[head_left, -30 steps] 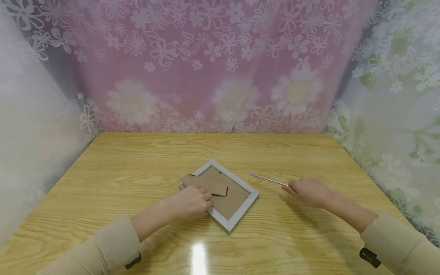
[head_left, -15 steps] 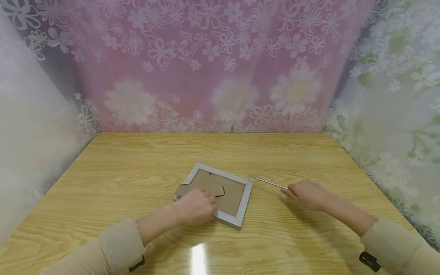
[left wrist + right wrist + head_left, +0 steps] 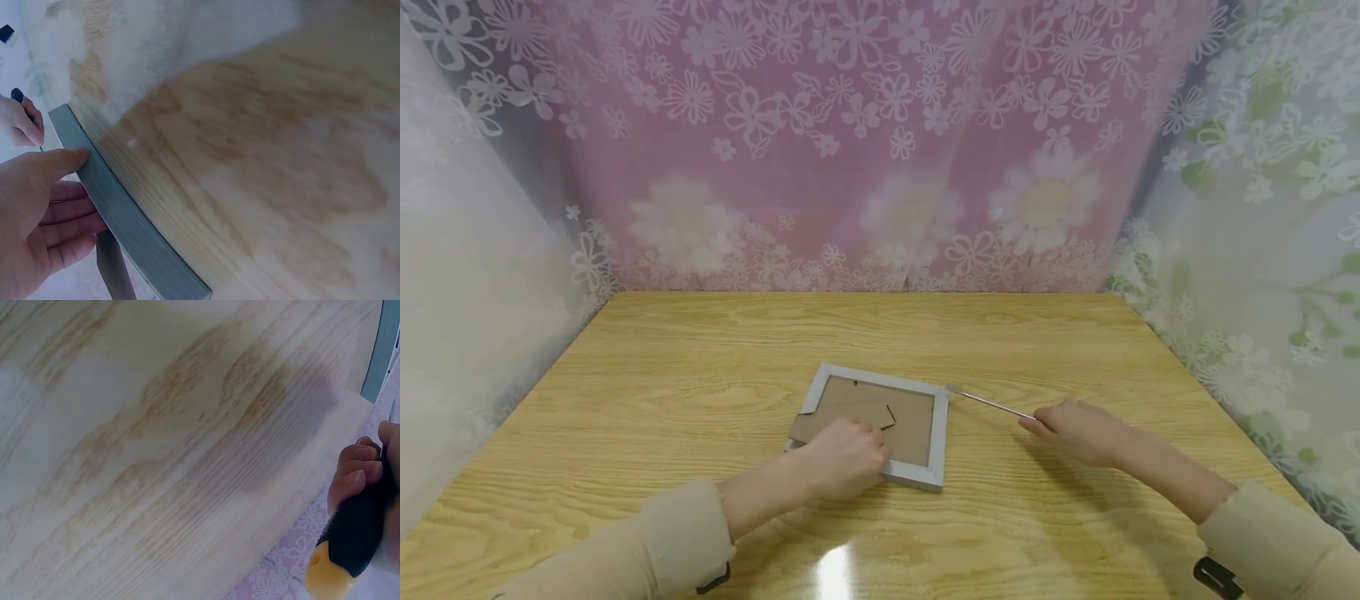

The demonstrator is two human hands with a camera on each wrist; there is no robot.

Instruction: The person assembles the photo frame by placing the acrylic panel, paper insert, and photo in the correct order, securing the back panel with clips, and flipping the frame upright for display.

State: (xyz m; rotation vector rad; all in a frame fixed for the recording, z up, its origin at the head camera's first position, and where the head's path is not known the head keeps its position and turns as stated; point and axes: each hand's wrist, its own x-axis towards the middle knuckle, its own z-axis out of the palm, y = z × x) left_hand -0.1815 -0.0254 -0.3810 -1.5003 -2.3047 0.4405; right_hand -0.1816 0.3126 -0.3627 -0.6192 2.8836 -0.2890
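Picture frame [image 3: 937,433]: on the table [image 3: 700,358], before me
Stand [image 3: 808,427]: across its back, past its left edge
My left hand [image 3: 844,460]: at its near edge
My right hand [image 3: 1082,432]: right of it
Screwdriver [image 3: 992,405]: between, tip by its far right corner
Curtain [image 3: 820,167]: behind

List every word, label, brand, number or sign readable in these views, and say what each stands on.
No text can be read in any view.
Picture frame and its brown backing: no legible lettering.
Screwdriver: none legible; the right hand covers part of the handle.
Small dark marks beside the frame, right wrist view: too small to tell whether they are print.
Pink curtain: flowers, no lettering.
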